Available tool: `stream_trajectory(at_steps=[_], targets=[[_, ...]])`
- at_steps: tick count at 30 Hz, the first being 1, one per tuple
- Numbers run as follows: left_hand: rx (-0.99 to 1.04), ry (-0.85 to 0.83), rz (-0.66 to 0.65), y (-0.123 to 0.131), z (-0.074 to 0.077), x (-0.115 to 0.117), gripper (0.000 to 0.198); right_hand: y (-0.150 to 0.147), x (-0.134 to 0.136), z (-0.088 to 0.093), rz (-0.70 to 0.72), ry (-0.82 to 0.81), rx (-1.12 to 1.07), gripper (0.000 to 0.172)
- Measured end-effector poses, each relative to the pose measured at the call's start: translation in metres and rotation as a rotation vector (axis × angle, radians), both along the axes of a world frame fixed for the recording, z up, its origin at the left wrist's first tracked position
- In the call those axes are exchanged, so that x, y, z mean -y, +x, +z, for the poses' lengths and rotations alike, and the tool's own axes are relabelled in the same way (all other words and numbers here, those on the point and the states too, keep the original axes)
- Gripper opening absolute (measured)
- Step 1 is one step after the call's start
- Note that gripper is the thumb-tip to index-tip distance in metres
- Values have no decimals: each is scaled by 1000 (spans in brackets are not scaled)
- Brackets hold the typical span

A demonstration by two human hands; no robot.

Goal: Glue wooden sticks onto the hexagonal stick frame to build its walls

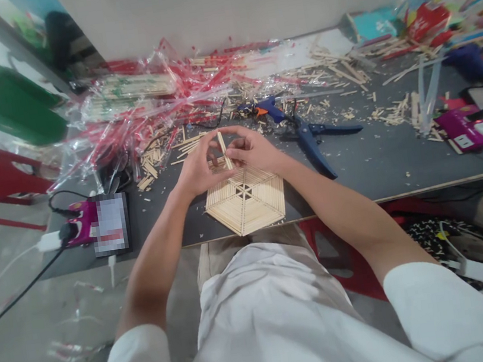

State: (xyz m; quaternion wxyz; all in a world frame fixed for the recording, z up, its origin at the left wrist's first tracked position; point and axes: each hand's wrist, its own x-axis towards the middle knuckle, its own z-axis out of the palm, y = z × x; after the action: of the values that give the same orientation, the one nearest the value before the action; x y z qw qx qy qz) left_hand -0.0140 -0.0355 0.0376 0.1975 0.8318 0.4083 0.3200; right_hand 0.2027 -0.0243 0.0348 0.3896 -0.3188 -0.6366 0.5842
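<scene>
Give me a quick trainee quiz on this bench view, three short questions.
1. What shape is the stick frame nearest the left hand and right hand?
2. True or false: the blue glue gun lies on the dark bench beyond the hands.
3. What thin piece stands between the hands?

Key: 1. A hexagon. 2. True. 3. A wooden craft stick.
</scene>
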Motion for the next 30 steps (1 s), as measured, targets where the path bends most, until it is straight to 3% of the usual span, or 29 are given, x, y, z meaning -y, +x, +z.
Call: stream_trajectory(at_steps=[4, 10, 23, 30], targets=[[26, 19, 6, -1, -3, -4, 97, 3, -6, -10, 76, 34, -93, 79], [97, 68, 1, 1, -2, -2, 97, 11, -10, -14, 270, 23, -165, 94], [34, 54, 62, 3, -2, 2, 103, 10, -5, -11, 205, -47, -113, 98], [96, 68, 16, -2, -13, -8, 101, 11, -2, 2, 141, -22, -93, 91]])
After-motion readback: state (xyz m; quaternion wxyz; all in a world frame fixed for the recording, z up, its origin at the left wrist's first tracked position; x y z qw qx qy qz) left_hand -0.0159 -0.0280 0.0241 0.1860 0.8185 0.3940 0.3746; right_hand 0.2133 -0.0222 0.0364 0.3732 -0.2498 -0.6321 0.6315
